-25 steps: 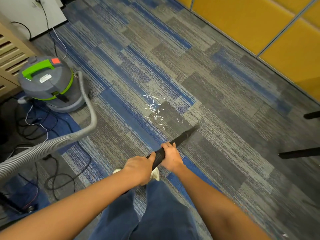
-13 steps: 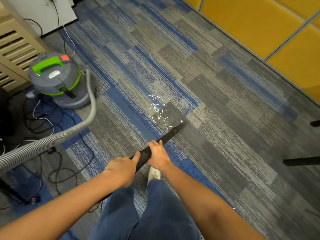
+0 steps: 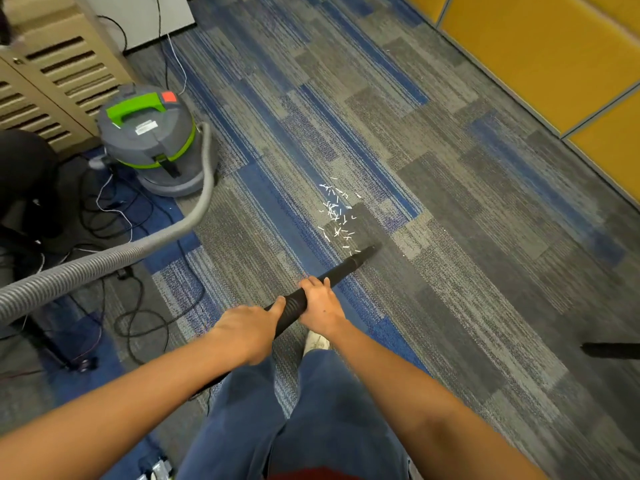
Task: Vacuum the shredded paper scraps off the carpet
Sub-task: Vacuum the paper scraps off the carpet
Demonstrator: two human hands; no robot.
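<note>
The blue-and-grey carpet (image 3: 450, 168) is being worked from the near side. The green-topped vacuum canister (image 3: 152, 140) is being left standing at the left, its ribbed hose (image 3: 104, 261) being trailed to the black wand (image 3: 346, 268). The wand is being gripped firmly by both the left hand (image 3: 246, 327), behind, and the right hand (image 3: 320, 306), ahead. Its nozzle tip (image 3: 372, 250), apart from the paper scraps (image 3: 337, 213) a second ago, is now being brought against their near edge. Pickup is judged to be only just starting.
</note>
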